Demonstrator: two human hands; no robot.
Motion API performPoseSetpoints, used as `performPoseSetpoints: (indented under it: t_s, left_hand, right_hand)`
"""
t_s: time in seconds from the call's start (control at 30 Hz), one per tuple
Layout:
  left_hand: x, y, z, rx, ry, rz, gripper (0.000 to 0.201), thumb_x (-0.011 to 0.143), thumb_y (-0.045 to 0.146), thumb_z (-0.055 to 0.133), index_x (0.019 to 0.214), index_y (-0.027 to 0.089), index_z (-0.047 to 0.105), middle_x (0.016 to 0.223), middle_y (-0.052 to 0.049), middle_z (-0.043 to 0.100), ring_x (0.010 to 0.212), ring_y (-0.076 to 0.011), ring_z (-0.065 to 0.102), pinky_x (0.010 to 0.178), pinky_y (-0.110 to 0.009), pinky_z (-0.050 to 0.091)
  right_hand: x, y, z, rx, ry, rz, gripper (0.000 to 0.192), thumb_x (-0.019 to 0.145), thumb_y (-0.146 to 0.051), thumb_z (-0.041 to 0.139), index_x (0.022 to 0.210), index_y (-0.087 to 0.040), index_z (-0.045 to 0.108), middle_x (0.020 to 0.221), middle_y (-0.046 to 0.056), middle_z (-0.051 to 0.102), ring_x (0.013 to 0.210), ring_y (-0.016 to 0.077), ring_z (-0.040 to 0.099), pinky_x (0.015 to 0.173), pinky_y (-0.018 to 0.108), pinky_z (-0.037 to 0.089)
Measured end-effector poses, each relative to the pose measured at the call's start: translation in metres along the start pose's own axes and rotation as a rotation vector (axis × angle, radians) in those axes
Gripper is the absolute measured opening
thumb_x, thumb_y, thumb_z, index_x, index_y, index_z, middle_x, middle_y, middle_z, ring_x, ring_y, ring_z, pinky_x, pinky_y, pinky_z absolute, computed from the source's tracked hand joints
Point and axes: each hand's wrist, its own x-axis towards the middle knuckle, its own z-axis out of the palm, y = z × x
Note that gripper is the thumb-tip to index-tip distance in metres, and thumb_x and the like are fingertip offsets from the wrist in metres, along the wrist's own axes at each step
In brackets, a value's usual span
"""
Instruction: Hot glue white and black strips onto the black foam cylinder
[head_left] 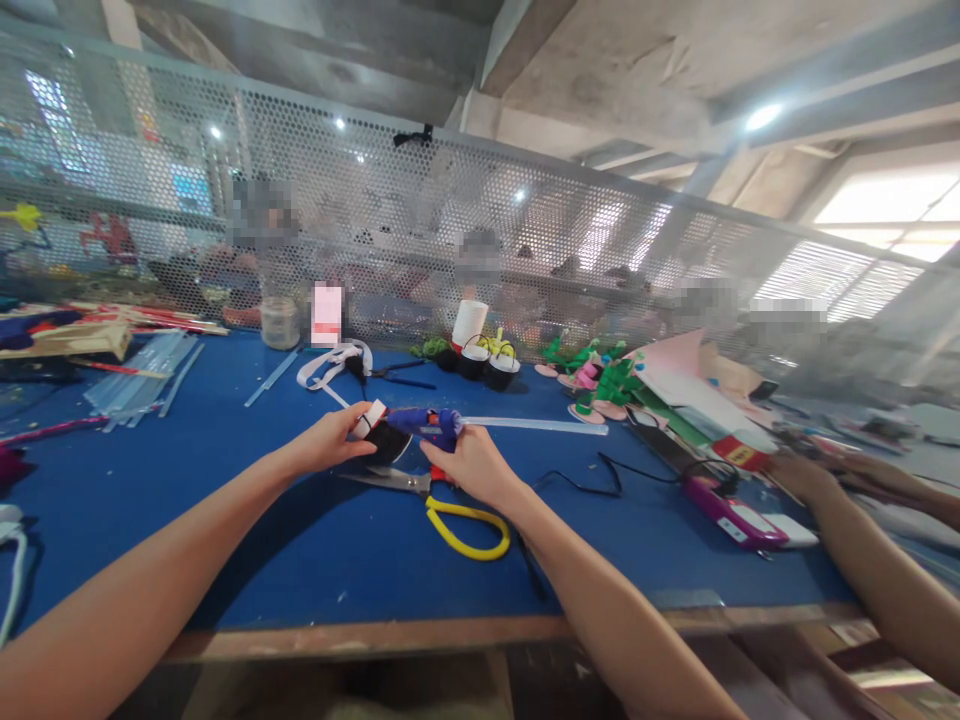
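Note:
My left hand (330, 440) is closed around a small black and white piece (370, 420), like the little pots farther back. In my right hand (480, 462) is a blue glue gun (439, 427), its nozzle pointing left at that piece. A long clear glue stick (536, 426) juts out of the gun's rear. I cannot tell whether the nozzle touches the piece. Below my hands lie scissors with yellow handles (506, 540), their blades partly under my hands' level. A loop of white ribbon (319, 372) lies beyond my left hand.
Clear glue sticks (142, 380) lie at left, near a glass jar (279, 322). Small black and white pots (502, 372) and green plant figures (616, 382) stand at the back. A purple power strip (724, 510) with a black cord lies right, near another person's arm (862, 570).

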Motion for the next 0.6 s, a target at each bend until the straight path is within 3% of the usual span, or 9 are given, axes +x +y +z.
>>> performPoseSetpoints:
  t_s: [0.17, 0.6]
  left_hand:
    - [-0.0001, 0.0006, -0.0011, 0.076, -0.020, -0.002, 0.049, 0.068, 0.033, 0.053, 0.111, 0.011, 0.042, 0.077, -0.003, 0.059, 0.067, -0.0166, 0.053, 0.064, -0.027, 0.040]
    - [-0.0001, 0.0018, -0.0016, 0.047, -0.032, 0.010, 0.045, 0.068, 0.031, 0.053, 0.108, 0.011, 0.042, 0.080, -0.004, 0.059, 0.069, -0.0164, 0.053, 0.066, -0.027, 0.041]
  right_hand:
    - [0.0010, 0.0022, -0.0035, -0.006, 0.050, 0.019, 0.016, 0.069, -0.028, 0.048, 0.063, -0.015, 0.056, 0.049, -0.002, 0.049, 0.047, 0.0111, 0.045, 0.050, 0.021, 0.037]
    - [0.0011, 0.0020, -0.0036, 0.032, 0.011, 0.018, 0.016, 0.068, -0.028, 0.047, 0.059, -0.016, 0.051, 0.049, -0.002, 0.044, 0.049, 0.0103, 0.041, 0.050, 0.022, 0.036]
